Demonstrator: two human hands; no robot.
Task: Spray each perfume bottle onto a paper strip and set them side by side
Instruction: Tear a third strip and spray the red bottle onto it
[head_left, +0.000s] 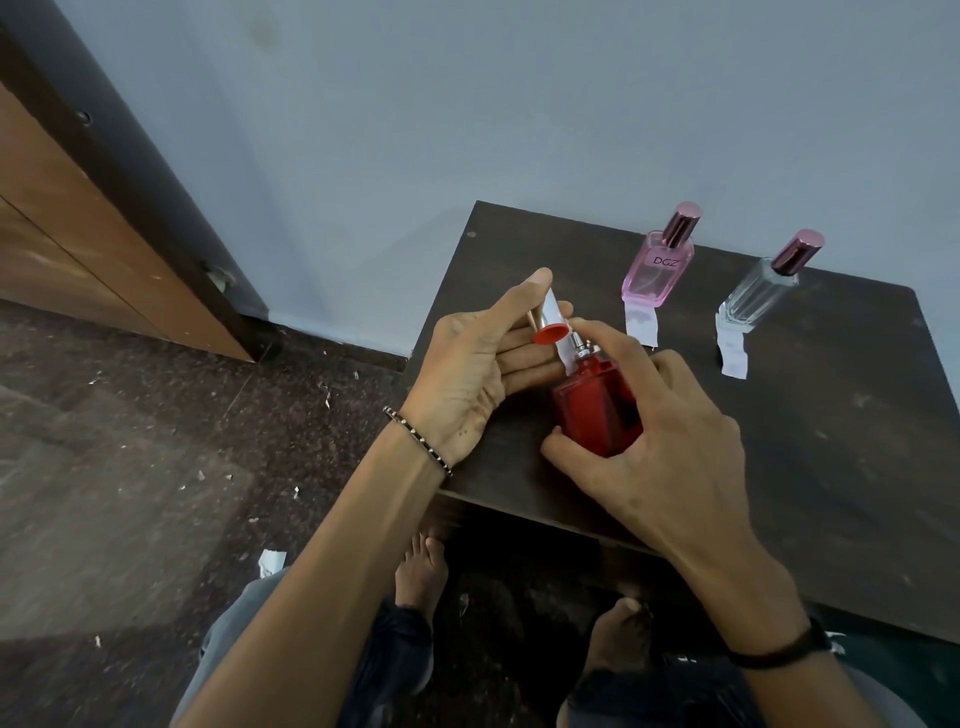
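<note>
My right hand (654, 415) grips a red perfume bottle (592, 410) above the near left part of the dark table (805, 415), its forefinger over the silver sprayer. My left hand (483, 358) holds a white paper strip (558, 332) together with the bottle's red cap (551, 332), right in front of the nozzle. At the back of the table a pink bottle (658, 270) stands on a paper strip (642, 325). To its right a clear bottle (759, 291) stands on another strip (733, 353). Both carry shiny pink caps.
The table stands against a pale blue wall (519, 130). A wooden door (78, 218) is at the left. The dark floor (156, 441) is littered with paper scraps. My bare feet (421, 566) show under the table's front edge.
</note>
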